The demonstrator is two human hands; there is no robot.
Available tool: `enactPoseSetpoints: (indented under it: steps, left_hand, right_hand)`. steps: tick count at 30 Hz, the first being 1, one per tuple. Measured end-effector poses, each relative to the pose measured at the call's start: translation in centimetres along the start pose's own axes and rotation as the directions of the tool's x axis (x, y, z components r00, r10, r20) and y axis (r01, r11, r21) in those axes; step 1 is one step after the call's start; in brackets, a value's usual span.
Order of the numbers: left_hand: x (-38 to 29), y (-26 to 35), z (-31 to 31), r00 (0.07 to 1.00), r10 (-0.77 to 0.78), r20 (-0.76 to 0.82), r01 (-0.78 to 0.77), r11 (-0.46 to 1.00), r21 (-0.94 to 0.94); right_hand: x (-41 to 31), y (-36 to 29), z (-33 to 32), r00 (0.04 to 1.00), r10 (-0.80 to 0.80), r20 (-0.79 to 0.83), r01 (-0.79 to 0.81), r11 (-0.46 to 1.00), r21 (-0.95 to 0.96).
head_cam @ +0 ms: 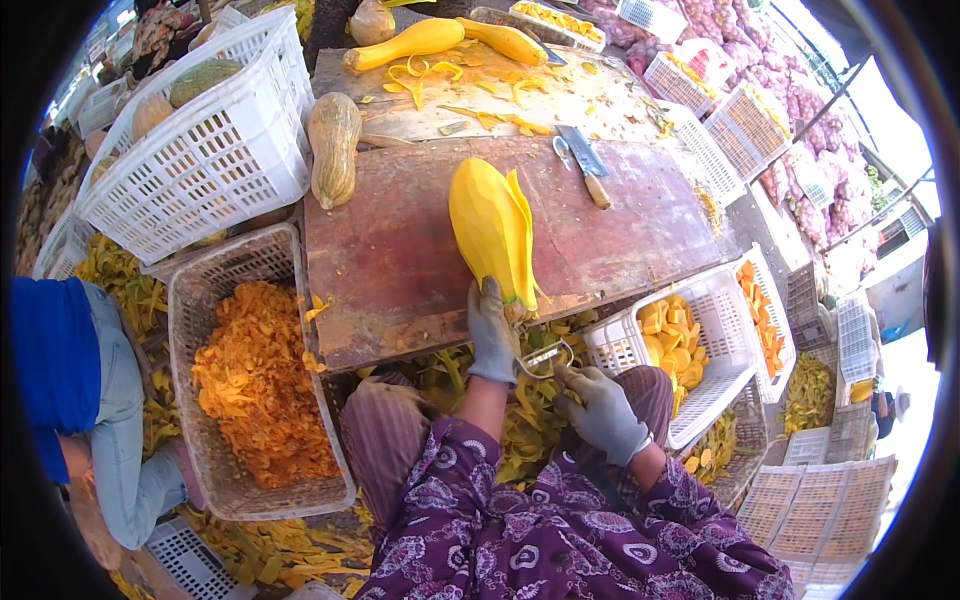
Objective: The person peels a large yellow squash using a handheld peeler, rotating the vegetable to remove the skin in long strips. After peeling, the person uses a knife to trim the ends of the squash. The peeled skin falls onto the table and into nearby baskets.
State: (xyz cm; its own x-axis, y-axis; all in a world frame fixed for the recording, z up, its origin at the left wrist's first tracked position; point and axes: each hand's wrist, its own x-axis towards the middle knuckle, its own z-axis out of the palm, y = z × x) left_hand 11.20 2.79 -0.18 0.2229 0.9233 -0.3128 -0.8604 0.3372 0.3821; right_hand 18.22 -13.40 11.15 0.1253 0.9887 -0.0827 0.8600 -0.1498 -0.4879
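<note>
My gloved left hand (491,334) grips the stem end of a largely peeled yellow squash (486,225), which lies over the near edge of the wooden board (390,255). A strip of peel hangs along the squash's right side. Just right of the stem end, my gloved right hand (604,412) is closed on the handle of a peeler (546,358) with a wide metal frame. A cleaver (583,161) with a wooden handle rests on the board. An unpeeled squash (334,150) lies at the board's left edge, and peeled squashes (409,45) lie at the far end.
At left stand a crate (178,450) of orange pulp and a white crate (202,165) holding squashes. Cut yellow pieces fill part of a white crate (720,330) at right. Peelings (525,427) cover the ground between my knees. A person in blue (56,352) sits at far left.
</note>
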Motion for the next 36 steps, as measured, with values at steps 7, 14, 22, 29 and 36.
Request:
enactPoseSetpoints:
  steps: [7,14,22,29,36]
  left_hand:
    - [-0.5,1.0,0.3,0.998,-0.015,0.062,0.009,0.995,0.101]
    - [-1.2,0.3,1.1,0.999,-0.047,0.006,0.047,0.999,0.015]
    - [-0.6,0.0,0.9,0.999,0.019,-0.041,-0.018,0.999,0.03]
    - [-1.0,0.4,1.2,0.998,-0.063,-0.015,0.064,0.996,0.062]
    - [0.4,-1.1,0.3,0.994,0.103,0.026,-0.105,0.99,0.09]
  right_hand:
    - [9.8,-1.0,-5.2,0.967,-0.071,-0.245,0.076,0.997,0.009]
    - [25.4,0.1,-3.8,0.992,-0.061,-0.107,0.043,0.986,-0.159]
    - [19.4,-1.0,-2.0,0.975,-0.157,-0.156,0.13,0.977,-0.171]
    - [9.9,-0.5,-0.7,0.98,-0.097,-0.172,0.086,0.994,-0.073]
    - [0.5,-0.4,-1.3,1.0,0.017,-0.023,-0.017,1.0,-0.001]
